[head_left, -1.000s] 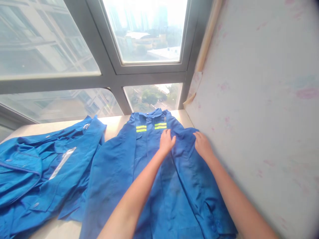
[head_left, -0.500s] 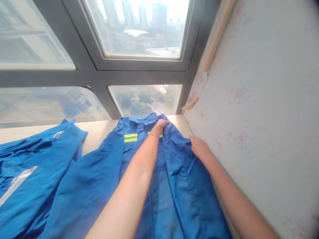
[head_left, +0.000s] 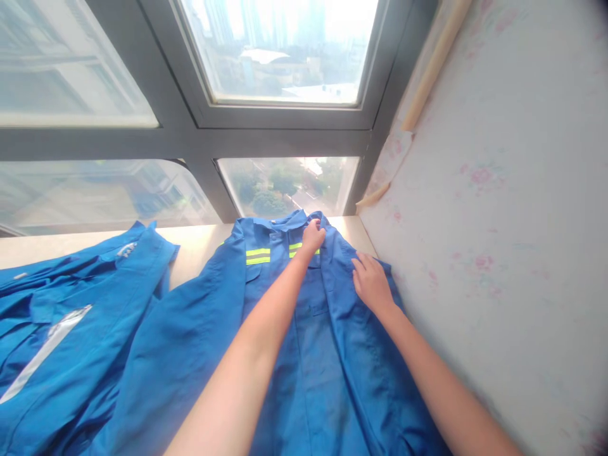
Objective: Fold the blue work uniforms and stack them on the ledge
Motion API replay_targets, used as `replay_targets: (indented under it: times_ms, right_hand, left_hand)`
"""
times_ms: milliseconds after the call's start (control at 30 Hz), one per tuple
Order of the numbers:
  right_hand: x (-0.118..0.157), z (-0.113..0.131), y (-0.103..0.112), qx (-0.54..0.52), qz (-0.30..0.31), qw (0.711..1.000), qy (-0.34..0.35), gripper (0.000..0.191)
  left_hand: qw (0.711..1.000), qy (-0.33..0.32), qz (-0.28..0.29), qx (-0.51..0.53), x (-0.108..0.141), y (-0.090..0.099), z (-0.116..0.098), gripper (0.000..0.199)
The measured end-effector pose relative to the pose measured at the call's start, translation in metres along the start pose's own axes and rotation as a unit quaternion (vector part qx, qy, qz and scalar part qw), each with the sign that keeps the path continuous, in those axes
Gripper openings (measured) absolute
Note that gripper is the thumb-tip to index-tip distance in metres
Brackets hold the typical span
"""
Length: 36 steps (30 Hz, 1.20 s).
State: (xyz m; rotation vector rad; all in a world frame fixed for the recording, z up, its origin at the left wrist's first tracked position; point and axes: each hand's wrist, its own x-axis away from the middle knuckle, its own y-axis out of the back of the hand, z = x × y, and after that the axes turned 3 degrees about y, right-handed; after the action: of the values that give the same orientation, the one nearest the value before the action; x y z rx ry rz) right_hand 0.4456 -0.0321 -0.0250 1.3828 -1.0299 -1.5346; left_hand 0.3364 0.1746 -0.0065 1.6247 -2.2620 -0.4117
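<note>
Reaching in from the near edge, the left forearm (head_left: 242,367) crosses the front of a blue jacket (head_left: 318,380), and the right forearm (head_left: 437,380) runs over its sleeve on the right side of the view. The jacket lies spread on a pale sill (head_left: 192,256), its lower part cut off by the bottom of the view and its collar (head_left: 285,221) toward the window. To its left lies a second blue garment (head_left: 66,329), wrinkled, with a long white strip (head_left: 45,354) and a smaller white marking (head_left: 126,249) nearer its far end. The right hand (head_left: 373,284) lies on the upper part of the jacket's sleeve, open, its fingers slightly bent and apart. Farther up, the left hand (head_left: 313,235) touches the cloth beside the collar, its fingers curled; whether it pinches the fabric I cannot tell. Yellow-green stripes (head_left: 258,256) cross the chest, partly covered by the left hand and wrist. A pale wall (head_left: 513,209) with pink flowers rises on the right, close to the right hand. Beyond the sill stands a grey window frame (head_left: 285,142), and through the glass show trees (head_left: 270,201), a white roof (head_left: 265,56) and hazy tall buildings (head_left: 304,22).
</note>
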Motion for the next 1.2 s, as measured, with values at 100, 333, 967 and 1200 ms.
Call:
replay_targets:
  times_ms: [100, 333, 967, 1200]
  right_hand:
    - [0.005, 0.021, -0.020, -0.024, 0.009, 1.000, 0.002, 0.042]
    - [0.010, 0.035, -0.025, 0.021, 0.084, 0.996, -0.028, 0.042]
    - [-0.238, 0.077, -0.064, -0.181, 0.082, 0.974, -0.105, 0.046]
    - [-0.255, 0.078, -0.080, -0.181, 0.127, 0.958, -0.181, 0.036]
  left_hand:
    - [0.997, -0.063, -0.018, -0.051, 0.020, 0.032, 0.002, 0.046]
    - [0.911, -0.080, -0.059, -0.401, 0.029, 0.112, 0.042, 0.054]
    - [0.900, -0.074, 0.018, -0.430, 0.042, 0.142, 0.078, 0.057]
    - [0.912, -0.040, 0.020, -0.407, 0.036, 0.155, 0.076, 0.039]
